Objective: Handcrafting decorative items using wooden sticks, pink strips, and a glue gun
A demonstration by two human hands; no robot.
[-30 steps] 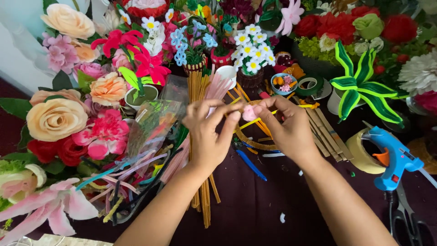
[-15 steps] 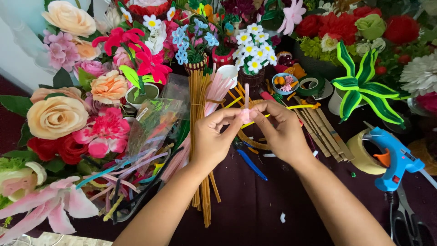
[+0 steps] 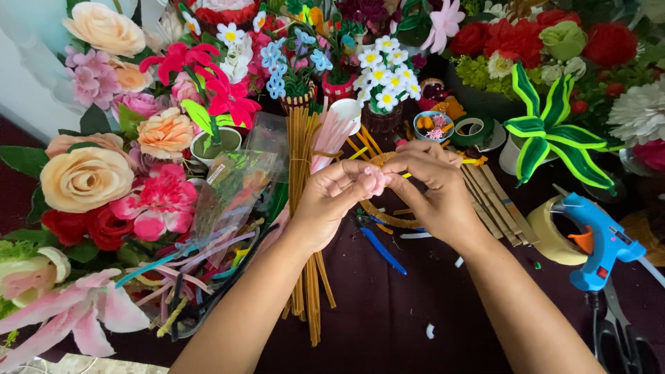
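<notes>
Both my hands meet over the middle of the dark tablecloth. My left hand (image 3: 331, 202) and my right hand (image 3: 431, 188) pinch a small pale pink fuzzy piece (image 3: 375, 180) between their fingertips. It looks like a curled pink pipe cleaner; most of it is hidden by the fingers. Under the left hand lies a long bundle of tan pipe cleaners (image 3: 303, 208). A sheaf of pink pipe cleaners (image 3: 331, 135) fans out just behind the hands.
Artificial flowers crowd the left and back: a cream rose (image 3: 84, 177), pink lily (image 3: 76, 315), small white daisies in a pot (image 3: 386, 76). A blue glue gun (image 3: 601, 239) and roll of tape (image 3: 553, 228) lie at the right, scissors (image 3: 620, 339) below, wooden sticks (image 3: 495, 204) beside my right hand.
The pink stem that stood up between my fingers is now folded down into a small curl, and both hands have closed tighter around it.
</notes>
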